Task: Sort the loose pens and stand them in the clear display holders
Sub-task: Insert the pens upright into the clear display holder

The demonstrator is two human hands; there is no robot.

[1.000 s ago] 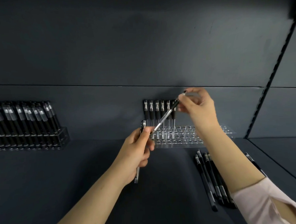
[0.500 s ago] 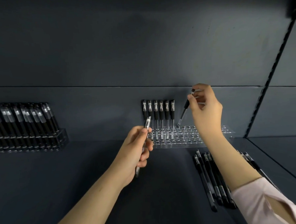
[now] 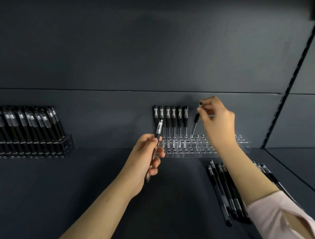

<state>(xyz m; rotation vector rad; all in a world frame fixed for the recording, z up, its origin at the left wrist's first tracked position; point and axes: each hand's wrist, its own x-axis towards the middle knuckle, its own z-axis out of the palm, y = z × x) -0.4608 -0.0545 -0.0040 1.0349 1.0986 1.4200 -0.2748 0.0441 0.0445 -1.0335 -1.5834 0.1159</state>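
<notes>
A clear display holder (image 3: 242,144) with rows of holes lies on the dark shelf, and several black pens (image 3: 173,118) stand in its back row. My right hand (image 3: 216,120) pinches the top of one more black pen (image 3: 195,123), which tilts with its tip at a hole just right of the standing row. My left hand (image 3: 146,160) grips a second pen (image 3: 157,139) upright in front of the holder's left end. Several loose black pens (image 3: 222,191) lie on the shelf beside my right forearm, partly hidden by it.
A second clear holder (image 3: 67,142), packed with black pens, stands at the far left against the back wall. A slotted upright (image 3: 286,92) divides the wall panels at right. A shelf seam runs diagonally at lower right.
My right hand took the pen from beside my left hand, swung it upright and lowered its tip to the holder. My left hand kept its pen and shifted slightly.
</notes>
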